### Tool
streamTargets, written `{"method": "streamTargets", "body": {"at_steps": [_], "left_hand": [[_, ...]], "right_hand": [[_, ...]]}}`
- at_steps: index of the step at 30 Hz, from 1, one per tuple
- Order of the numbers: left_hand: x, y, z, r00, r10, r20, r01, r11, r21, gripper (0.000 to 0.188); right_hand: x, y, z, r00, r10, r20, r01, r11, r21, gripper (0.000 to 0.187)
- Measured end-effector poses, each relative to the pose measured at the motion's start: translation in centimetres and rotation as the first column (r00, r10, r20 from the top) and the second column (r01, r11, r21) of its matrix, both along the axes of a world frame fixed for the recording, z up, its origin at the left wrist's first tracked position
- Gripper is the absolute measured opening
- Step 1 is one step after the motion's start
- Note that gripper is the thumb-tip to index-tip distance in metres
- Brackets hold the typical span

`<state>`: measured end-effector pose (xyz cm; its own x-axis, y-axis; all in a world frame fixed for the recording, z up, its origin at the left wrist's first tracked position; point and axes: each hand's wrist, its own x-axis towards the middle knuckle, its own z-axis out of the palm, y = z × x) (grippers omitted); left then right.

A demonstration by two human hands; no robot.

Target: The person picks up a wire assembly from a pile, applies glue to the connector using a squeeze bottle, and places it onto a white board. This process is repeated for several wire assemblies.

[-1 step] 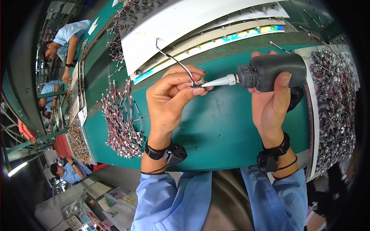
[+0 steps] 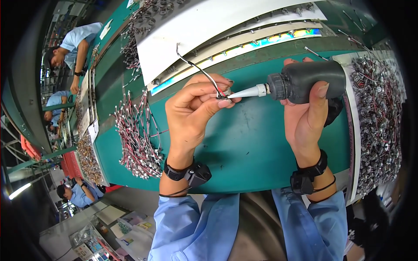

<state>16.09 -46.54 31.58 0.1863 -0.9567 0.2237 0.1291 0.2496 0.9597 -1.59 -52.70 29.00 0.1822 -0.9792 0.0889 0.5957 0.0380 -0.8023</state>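
Note:
My left hand (image 2: 191, 106) pinches a small round metal part with wires (image 2: 223, 93) between thumb and fingers. Its black, white and red wires rise from it toward the upper left, ending in a small connector. In my right hand (image 2: 307, 115) lies a black squeeze bottle (image 2: 315, 80), gripped round its body and tipped sideways. The bottle's white tapered nozzle (image 2: 246, 92) points left, its tip at the wired part by my left fingertips. Whether any glue comes out is too small to tell.
A heap of wired parts (image 2: 139, 139) lies left on the green bench mat (image 2: 244, 161). To the right, a tray (image 2: 355, 143) is packed with similar parts. White boards (image 2: 191, 35) and a strip holding several parts stretch across the back. Co-workers (image 2: 80, 43) sit at the far left.

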Motion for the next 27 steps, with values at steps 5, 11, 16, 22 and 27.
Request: {"method": "streamTargets", "body": {"at_steps": [5, 11, 16, 22, 27], "left_hand": [[0.1, -0.4, -0.1, 1.000, 0.004, 0.013, -0.004, 1.000, -0.001, 0.020], [0.1, 0.1, 0.8, 1.000, 0.014, -0.012, -0.014, 1.000, 0.009, 0.021], [1.5, 0.0, 3.9, 0.983, 0.147, 0.110, -0.139, 0.987, -0.080, 0.020], [4.6, -6.9, 11.3, 0.761, 0.387, 0.521, -0.362, 0.919, -0.155, 0.018], [8.9, -21.6, 11.5, 0.837, 0.137, 0.530, -0.166, 0.986, 0.008, 0.026]], "right_hand": [[0.6, -0.2, 0.4, 0.999, -0.045, 0.011, 0.044, 0.999, 0.031, 0.056], [-0.2, -1.1, -0.1, 0.993, -0.097, 0.062, 0.094, 0.994, 0.046, 0.047], [-0.6, -1.8, -0.7, 0.978, -0.124, 0.165, 0.095, 0.981, 0.172, 0.039], [-0.5, -1.5, -1.0, 0.968, -0.074, 0.239, -0.004, 0.950, 0.311, 0.034], [0.1, -1.7, -1.0, 0.964, -0.080, 0.253, -0.019, 0.930, 0.368, 0.034]]}}
